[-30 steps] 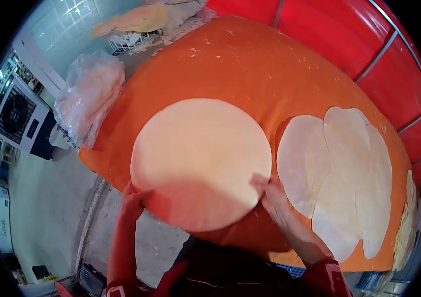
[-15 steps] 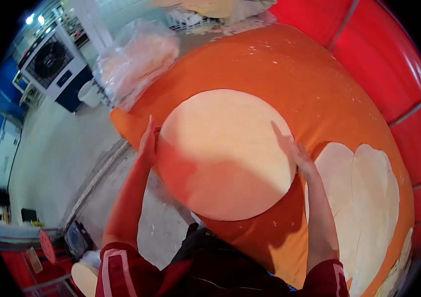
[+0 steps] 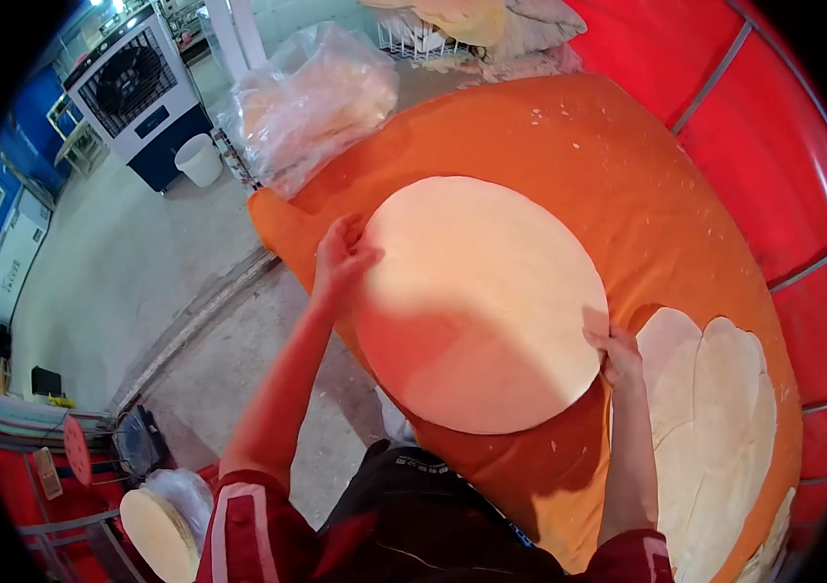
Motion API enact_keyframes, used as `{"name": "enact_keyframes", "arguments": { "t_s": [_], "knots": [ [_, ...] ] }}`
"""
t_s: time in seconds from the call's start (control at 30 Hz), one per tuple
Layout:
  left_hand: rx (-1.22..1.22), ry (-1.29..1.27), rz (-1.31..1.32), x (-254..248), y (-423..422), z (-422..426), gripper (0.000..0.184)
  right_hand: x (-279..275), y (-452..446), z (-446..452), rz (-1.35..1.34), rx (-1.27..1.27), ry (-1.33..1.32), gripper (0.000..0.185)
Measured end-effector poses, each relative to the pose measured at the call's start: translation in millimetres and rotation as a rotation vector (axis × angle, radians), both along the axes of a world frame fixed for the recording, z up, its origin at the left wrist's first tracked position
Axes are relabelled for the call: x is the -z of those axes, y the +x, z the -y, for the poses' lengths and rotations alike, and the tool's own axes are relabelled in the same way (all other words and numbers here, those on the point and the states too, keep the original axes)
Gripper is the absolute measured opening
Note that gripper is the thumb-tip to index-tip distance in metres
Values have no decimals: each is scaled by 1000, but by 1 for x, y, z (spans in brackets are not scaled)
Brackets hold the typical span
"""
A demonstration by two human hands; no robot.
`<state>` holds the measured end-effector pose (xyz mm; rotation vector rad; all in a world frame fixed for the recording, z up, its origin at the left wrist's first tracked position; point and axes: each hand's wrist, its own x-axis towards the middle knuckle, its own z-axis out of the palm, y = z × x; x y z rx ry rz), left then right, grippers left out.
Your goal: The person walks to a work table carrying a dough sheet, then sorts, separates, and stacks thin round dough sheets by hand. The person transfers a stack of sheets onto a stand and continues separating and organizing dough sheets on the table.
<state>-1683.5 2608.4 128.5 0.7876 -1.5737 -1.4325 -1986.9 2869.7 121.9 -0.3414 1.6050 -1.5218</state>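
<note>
A large round pale sheet (image 3: pixel 481 301) lies on the orange cloth (image 3: pixel 569 126), close in front of me. At its upper left edge is my left hand (image 3: pixel 343 257), fingers bent and thumb toward the sheet, pinching the rim. My right hand (image 3: pixel 617 350) grips the sheet's right edge, with the thumb on top and the other fingers partly hidden. Several overlapping pale sheets (image 3: pixel 705 418) rest on the cloth to the right of my right forearm.
A clear plastic bag (image 3: pixel 311 102) with pale contents sits beyond the cloth's left corner. Farther left are an air cooler (image 3: pixel 136 97) and a white bucket (image 3: pixel 200 160). Red padded panels (image 3: pixel 743 126) line the right side. Pale discs (image 3: pixel 156 534) lie at the lower left.
The view has shifted, so the round sheet appears farther right. Both hands have moved up along its edges since the earliest frame; the left hand's straightened fingers have since bent onto the rim.
</note>
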Motion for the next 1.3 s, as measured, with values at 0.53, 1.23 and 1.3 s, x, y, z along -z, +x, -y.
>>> {"name": "enact_keyframes", "arguments": {
  "t_s": [0.53,1.23,1.3],
  "knots": [
    [80,47,0,36,28,-58,58,7,48,-12,-161,167,17,41],
    [420,-528,189,-108,-35,-166,58,-22,33,-267,-1350,321,848,22],
    [517,-430,151,-112,-44,-192,54,-24,15,-290,-1363,390,907,21]
  ]
}}
